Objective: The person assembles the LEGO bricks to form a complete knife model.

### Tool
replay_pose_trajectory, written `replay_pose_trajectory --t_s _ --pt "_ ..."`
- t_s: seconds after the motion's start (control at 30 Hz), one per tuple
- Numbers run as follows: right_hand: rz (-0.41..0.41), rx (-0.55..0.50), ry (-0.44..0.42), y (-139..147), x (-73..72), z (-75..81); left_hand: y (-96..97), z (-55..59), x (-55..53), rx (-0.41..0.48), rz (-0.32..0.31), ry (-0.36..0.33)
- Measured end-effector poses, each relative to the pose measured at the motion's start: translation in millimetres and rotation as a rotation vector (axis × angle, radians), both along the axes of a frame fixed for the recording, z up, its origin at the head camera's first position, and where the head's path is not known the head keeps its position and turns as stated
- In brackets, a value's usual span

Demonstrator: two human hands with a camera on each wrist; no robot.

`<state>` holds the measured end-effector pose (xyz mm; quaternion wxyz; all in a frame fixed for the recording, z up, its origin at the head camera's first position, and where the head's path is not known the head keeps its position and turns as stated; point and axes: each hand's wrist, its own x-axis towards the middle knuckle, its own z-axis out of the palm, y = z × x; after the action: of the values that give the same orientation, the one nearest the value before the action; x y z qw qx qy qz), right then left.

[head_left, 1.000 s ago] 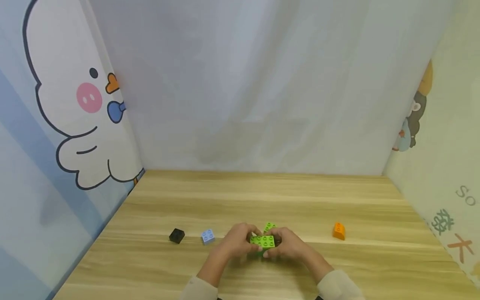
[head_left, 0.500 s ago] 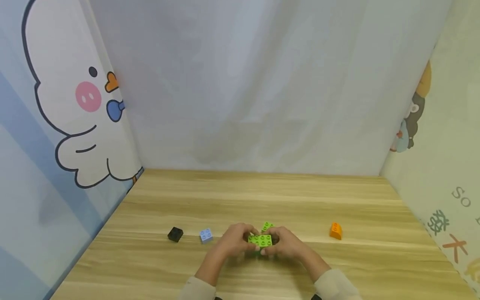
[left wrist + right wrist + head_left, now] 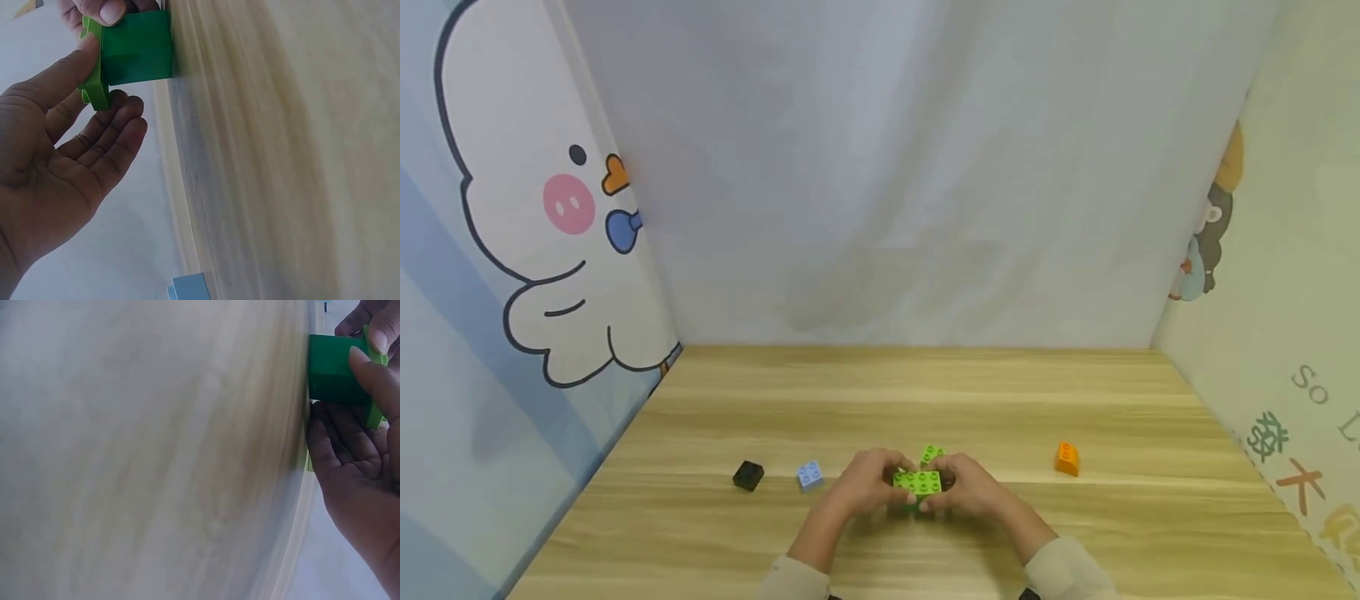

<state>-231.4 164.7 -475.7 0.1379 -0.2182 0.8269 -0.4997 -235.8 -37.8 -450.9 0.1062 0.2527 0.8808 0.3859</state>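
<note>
A flat light green building brick [image 3: 917, 480] with several studs sits on top of a dark green block [image 3: 139, 49], which stands on the table. My left hand [image 3: 867, 485] pinches the light green brick at its left end, thumb in front. From the other side my right hand [image 3: 973, 489] grips the dark green block [image 3: 337, 369], its thumb on the front face close to the light green brick. The other fingers are partly hidden behind the pieces. Just behind lies another light green brick [image 3: 932, 452], partly covered by the right hand.
On the wooden table [image 3: 820, 392], a light blue brick [image 3: 810, 475] and a black brick [image 3: 748, 475] lie to the left. An orange brick [image 3: 1067, 458] with a sloped side lies to the right. Cloth walls [image 3: 880, 208] stand at the back and both sides.
The view shifts slightly. Both hands stay around the light green brick and the dark green block, with hardly any visible movement.
</note>
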Motion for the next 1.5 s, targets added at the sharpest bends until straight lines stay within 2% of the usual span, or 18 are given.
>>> replay_pose_trajectory --t_s 0.23,0.6,0.77,0.87,1.2,1.5 --pt "0.006 0.004 -0.001 0.1 1.9 -0.4 -0.7 -2.2 1.0 0.011 0.006 -0.017" --pt "0.06 -0.051 -0.03 0.4 4.6 6.4 -3.3 -3.0 0.0 0.021 -0.013 0.016" --pt "0.044 -0.064 -0.007 2.1 9.6 10.4 -4.7 -1.2 2.8 0.04 -0.02 0.04" --pt "0.027 -0.055 0.013 3.2 11.8 10.6 -6.4 -1.8 5.1 0.061 -0.005 0.036" --pt "-0.012 -0.077 0.054 8.9 18.6 13.3 -12.8 -9.3 12.6 0.164 0.047 -0.029" --pt "-0.14 -0.07 0.08 19.6 13.3 22.6 -10.6 -6.4 14.5 0.141 0.086 -0.003"
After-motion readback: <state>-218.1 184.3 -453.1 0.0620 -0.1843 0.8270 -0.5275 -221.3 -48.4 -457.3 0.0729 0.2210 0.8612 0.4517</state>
